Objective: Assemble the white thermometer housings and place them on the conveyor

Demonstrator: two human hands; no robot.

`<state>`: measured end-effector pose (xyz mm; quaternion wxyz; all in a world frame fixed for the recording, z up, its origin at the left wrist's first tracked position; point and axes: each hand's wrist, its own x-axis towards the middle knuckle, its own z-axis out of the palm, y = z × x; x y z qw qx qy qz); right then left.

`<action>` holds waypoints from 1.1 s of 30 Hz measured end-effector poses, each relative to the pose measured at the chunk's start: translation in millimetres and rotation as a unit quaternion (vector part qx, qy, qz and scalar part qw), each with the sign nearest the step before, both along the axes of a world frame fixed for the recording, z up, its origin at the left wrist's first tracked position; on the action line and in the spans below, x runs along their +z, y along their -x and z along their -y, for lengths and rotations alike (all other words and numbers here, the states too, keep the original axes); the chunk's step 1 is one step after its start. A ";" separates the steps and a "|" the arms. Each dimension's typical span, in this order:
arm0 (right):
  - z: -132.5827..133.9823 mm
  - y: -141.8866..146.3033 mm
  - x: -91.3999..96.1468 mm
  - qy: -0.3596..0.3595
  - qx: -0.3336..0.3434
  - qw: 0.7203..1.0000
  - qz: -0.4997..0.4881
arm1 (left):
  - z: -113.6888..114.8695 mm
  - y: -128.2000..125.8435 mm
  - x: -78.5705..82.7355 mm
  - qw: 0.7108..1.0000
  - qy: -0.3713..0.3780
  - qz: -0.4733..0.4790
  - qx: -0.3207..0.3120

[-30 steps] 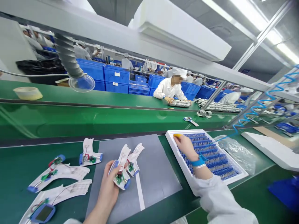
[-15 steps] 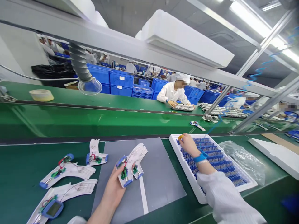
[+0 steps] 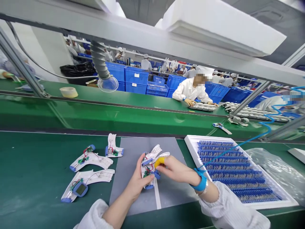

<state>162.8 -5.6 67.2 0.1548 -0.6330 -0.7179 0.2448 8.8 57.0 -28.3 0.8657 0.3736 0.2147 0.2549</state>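
Along the left of the dark green work surface (image 3: 35, 178), I am seeing a long, curved white plastic half-shell (image 3: 100, 176) lying nearest, a blue-rimmed oval display (image 3: 81, 189) resting on its lower-left part. Just behind it, a second curved white half-shell (image 3: 101, 161) is lying with red wires exposed, and farther right a short, bent white half-shell (image 3: 111, 140) is sitting near a flat grey sheet (image 3: 133, 203). Over that sheet, the left hand (image 3: 138, 179) is clasping a blue-ended white plastic casing half (image 3: 145, 173), fingers and thumb closed around its edges. The right hand (image 3: 172, 168), wearing a yellow finger cover (image 3: 160, 161) and a blue wristband (image 3: 202, 179), is curling its fingers over that casing half; I cannot tell whether they are pinching anything. Another curved white piece (image 3: 165, 154) is partly showing behind them. Farther right, a white foam tray (image 3: 191, 149) is holding rows of thin blue parts (image 3: 228, 168), with a clear plastic bag (image 3: 274, 165) lying beside it.
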 end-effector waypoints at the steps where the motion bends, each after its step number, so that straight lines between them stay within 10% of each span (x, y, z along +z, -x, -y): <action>1: -0.2 0.0 -0.9 0.003 0.002 1.000 0.000 | 0.0 -0.5 -1.2 1.000 -0.012 0.000 0.008; 11: 12.5 18.2 -32.8 -0.062 -0.169 0.984 -0.005 | -3.6 -1.8 7.3 0.997 0.035 0.002 0.075; 33: 0.4 10.0 -33.4 -0.077 0.031 0.960 0.267 | -1.4 -4.9 3.0 0.993 0.057 -0.033 0.099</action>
